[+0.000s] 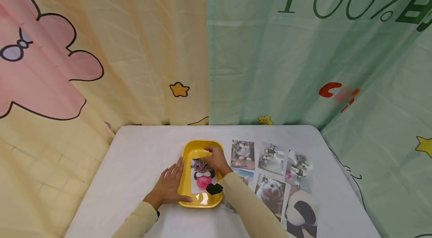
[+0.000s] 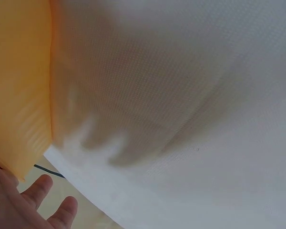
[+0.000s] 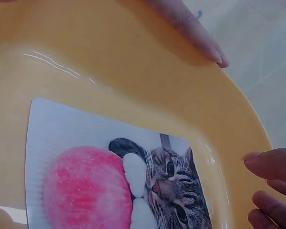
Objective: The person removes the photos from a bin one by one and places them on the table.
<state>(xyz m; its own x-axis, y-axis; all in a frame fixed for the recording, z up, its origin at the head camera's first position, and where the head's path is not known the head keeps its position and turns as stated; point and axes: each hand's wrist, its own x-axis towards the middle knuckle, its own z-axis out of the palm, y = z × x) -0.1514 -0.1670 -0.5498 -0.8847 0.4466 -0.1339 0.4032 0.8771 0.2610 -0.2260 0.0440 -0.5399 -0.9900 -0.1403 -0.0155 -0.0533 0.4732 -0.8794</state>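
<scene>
A yellow tray lies on the white-covered table, and inside it is a photo of a tabby cat with a pink ball-like thing. My left hand rests along the tray's left side, fingers extended at the rim and thumb at the near left corner. My right hand hovers over the tray's far right part, beside the cat's head. In the right wrist view its loosely bent fingers are apart from the photo, close to the tray's wall. The left wrist view shows the tray's outer side and left fingertips.
Several animal photos lie in rows right of the tray, among them a grey-and-white cat, a hamster-like animal and a panda-like plush. My right sleeve covers part of them. Printed curtains hang behind the white table.
</scene>
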